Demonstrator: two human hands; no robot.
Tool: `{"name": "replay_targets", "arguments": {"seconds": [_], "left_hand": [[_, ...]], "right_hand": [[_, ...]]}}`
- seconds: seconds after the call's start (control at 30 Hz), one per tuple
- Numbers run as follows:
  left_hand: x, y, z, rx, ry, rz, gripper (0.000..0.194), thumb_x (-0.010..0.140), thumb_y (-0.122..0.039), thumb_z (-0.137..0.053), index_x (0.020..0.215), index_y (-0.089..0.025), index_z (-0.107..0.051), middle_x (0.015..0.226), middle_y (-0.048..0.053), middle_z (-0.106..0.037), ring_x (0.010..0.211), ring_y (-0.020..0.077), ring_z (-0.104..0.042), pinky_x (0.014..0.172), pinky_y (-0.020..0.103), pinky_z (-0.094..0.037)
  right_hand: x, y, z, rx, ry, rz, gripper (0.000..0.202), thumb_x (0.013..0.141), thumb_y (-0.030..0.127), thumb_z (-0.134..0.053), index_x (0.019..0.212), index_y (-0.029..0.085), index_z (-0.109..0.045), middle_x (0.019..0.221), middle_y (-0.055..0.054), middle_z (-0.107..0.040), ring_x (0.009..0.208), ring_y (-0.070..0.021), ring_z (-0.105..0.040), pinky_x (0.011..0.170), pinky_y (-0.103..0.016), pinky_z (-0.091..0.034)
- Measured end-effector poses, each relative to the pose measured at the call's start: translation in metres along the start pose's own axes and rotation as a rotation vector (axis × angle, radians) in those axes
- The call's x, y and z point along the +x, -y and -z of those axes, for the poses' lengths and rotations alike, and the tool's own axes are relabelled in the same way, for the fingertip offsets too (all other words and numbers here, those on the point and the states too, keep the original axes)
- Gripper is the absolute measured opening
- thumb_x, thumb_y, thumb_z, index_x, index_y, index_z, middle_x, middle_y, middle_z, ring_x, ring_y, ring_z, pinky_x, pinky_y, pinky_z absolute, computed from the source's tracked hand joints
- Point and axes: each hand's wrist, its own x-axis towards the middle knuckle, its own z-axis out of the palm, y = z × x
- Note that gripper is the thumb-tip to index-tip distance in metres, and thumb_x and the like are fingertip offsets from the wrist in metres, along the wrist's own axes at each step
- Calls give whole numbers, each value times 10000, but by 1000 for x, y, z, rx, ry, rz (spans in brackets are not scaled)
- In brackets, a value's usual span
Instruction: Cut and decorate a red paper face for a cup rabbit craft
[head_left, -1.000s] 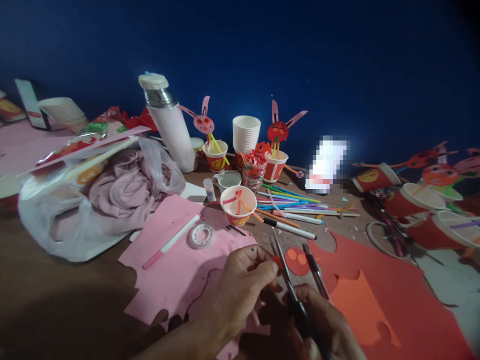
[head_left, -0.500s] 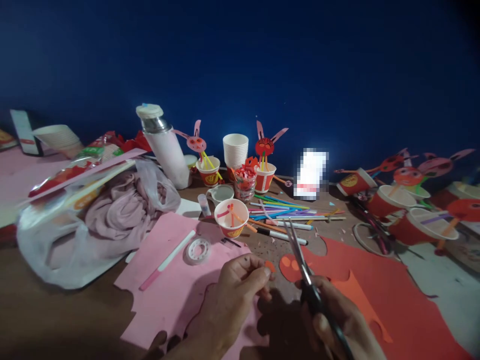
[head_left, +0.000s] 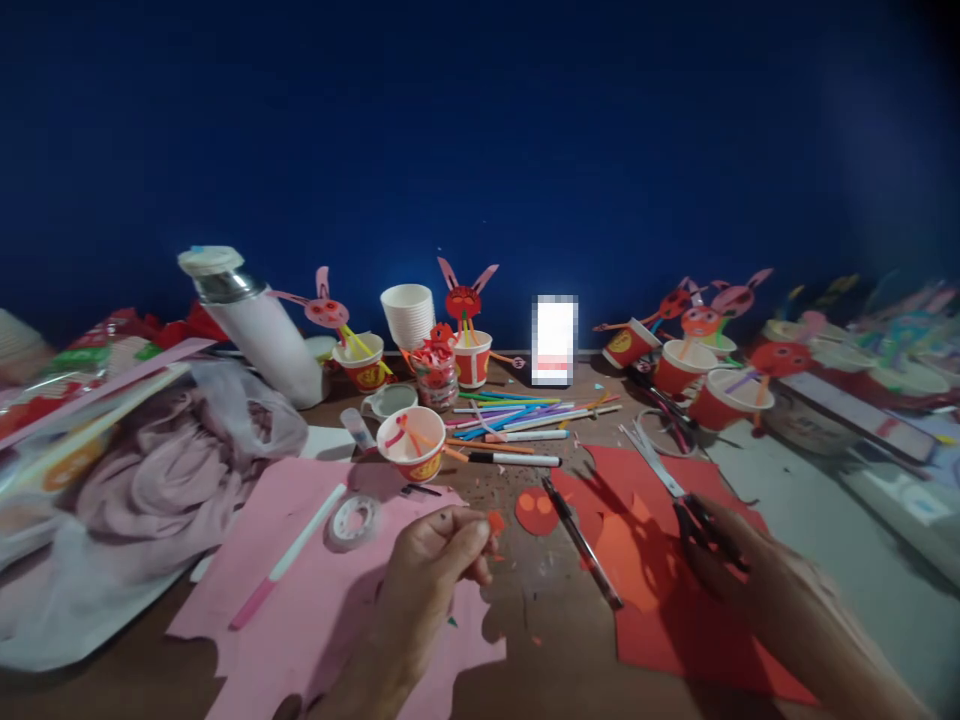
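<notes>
My left hand (head_left: 431,575) pinches a small orange paper piece (head_left: 496,523) between thumb and fingertips, above the edge of a pink sheet (head_left: 300,620). At the right, my right hand (head_left: 772,575) grips the black handles of a pair of scissors (head_left: 660,462), low over a red sheet (head_left: 705,640). Their blades point away and to the left, slightly apart. Between the hands lies a red paper disc (head_left: 536,522) bearing two orange ovals. Beside it, a dark pen (head_left: 585,545) slants across the edge of the red sheet, near a cut orange paper scrap (head_left: 634,550).
A tape roll (head_left: 353,521) and a pink-and-white marker (head_left: 289,555) rest on the pink sheet. Behind are a paper cup (head_left: 411,462), coloured sticks (head_left: 517,415) and a leaning white flask (head_left: 262,340). Cup figures (head_left: 731,405) stand at right; a plastic bag (head_left: 45,590) fills the left.
My right hand has carried the scissors rightward and down over the red sheet. The left hand still pinches the orange piece. The whole view has turned right, showing more cups there.
</notes>
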Motion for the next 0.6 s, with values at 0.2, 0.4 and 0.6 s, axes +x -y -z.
{"name": "replay_targets", "arguments": {"seconds": [0.2,0.4,0.6], "left_hand": [[-6,2,1,21,-17,6,214,640,-356,-650,641,-158,-571,524,-30,-568,471,86,-489,500,204,-363],[-8,5,-3,116,44,60,209,648,-355,-625,639,-154,-570,519,-17,-567,457,86,-483,457,193,-318],[4,8,-8,220,124,96,213,678,-363,-564,636,-154,-561,543,-14,-534,452,87,-436,434,204,-281]], "right_hand": [[-5,-4,0,-161,-6,60,332,830,375,-464,1074,237,-643,894,-83,-733,631,-251,-688,463,-291,-471],[1,-12,-2,-137,126,223,283,850,284,-426,829,254,-706,912,-71,-709,751,-231,-680,605,-303,-508],[5,25,9,152,-7,201,292,863,337,-404,872,228,-674,931,-89,-683,822,-262,-642,688,-369,-488]]}}
